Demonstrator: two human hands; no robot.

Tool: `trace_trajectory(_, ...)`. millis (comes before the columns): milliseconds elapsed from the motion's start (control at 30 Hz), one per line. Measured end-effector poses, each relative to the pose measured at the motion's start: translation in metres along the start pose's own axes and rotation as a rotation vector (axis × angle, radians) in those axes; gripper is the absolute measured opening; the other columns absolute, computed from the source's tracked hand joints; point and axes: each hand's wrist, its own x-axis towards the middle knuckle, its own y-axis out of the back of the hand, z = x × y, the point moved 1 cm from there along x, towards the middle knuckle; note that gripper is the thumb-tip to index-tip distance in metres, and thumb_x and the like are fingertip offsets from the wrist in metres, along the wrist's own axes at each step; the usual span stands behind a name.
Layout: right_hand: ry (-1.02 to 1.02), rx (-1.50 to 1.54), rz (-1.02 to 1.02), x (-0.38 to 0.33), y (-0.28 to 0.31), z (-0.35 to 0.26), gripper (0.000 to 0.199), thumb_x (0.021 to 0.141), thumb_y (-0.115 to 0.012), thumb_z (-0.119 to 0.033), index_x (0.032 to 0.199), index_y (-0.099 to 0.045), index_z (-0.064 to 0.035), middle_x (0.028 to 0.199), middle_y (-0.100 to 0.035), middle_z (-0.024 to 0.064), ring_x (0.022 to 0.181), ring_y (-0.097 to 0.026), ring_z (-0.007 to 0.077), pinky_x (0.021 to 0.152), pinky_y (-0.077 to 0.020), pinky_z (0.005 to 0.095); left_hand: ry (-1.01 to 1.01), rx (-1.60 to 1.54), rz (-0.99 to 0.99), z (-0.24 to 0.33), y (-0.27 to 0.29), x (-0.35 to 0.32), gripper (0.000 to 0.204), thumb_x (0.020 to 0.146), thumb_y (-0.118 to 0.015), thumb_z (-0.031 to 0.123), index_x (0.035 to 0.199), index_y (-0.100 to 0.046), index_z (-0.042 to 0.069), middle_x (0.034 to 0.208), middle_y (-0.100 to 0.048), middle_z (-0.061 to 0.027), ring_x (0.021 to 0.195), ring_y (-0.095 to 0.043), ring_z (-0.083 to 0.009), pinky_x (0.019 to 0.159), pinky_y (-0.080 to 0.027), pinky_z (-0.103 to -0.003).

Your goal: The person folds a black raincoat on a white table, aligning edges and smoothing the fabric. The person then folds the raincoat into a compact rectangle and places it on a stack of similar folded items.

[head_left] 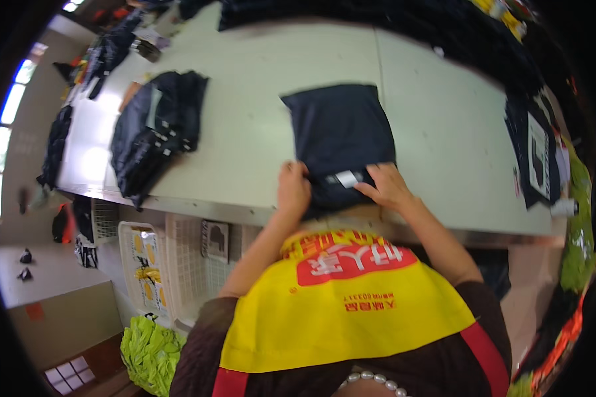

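Observation:
A folded navy garment (342,126) lies flat on the white table (245,119), close to the near edge in front of me. My left hand (294,190) grips its near left corner, with the fingers curled over the fabric. At the near right corner, my right hand (389,186) holds the cloth, its thumb reaching inward beside a small white label (346,178). That label sits on the near, folded-over band of the garment, between my two hands. Parts of the fingers are hidden by the cloth.
A stack of dark folded garments (159,132) lies to the left. More dark clothing (404,20) lines the far side. At the right are a dark bundle with a printed card (538,155) and a green-yellow pile (576,225). White crates (195,258) stand below the table, near a lime-green bundle (149,351).

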Motion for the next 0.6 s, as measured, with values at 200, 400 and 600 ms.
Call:
trace_trajectory(200, 0.272, -0.426, -0.063, -0.064, 0.015, -0.046, 0.064, 0.067, -0.072, -0.026, 0.124, -0.05, -0.0072, 0.1, -0.056, 0.0114, 0.083, -0.055, 0.0272, 0.072, -0.0431, 0.0356, 0.026, -0.14, -0.159, 0.028, -0.005, -0.029, 0.02, 0.074, -0.051, -0.003, 0.091, -0.052, 0.005, 0.105, -0.054, -0.0174, 0.096, -0.052, -0.0386, 0.082, -0.044, -0.041)
trace_trajectory(400, 0.205, -0.402, -0.103, -0.045, 0.009, -0.03, 0.07, 0.059, -0.073, -0.008, 0.124, -0.048, -0.0066, 0.093, -0.057, 0.0104, 0.074, -0.059, 0.0268, 0.066, -0.0487, 0.0351, -0.193, -0.18, 0.087, 0.046, 0.011, -0.048, 0.017, 0.077, -0.061, 0.003, 0.094, -0.059, 0.002, 0.099, -0.06, -0.0144, 0.089, -0.057, -0.0313, 0.077, -0.046, -0.039)
trace_trajectory(600, 0.054, -0.222, -0.253, 0.0, 0.028, -0.031, 0.068, 0.065, -0.073, -0.007, 0.125, -0.04, -0.0066, 0.102, -0.059, 0.0153, 0.087, -0.062, 0.0342, 0.073, -0.0523, 0.0404, -0.67, 0.065, -0.089, 0.047, -0.009, -0.077, 0.022, 0.074, -0.063, 0.005, 0.096, -0.06, 0.004, 0.097, -0.06, -0.0087, 0.094, -0.056, -0.027, 0.083, -0.044, -0.038)
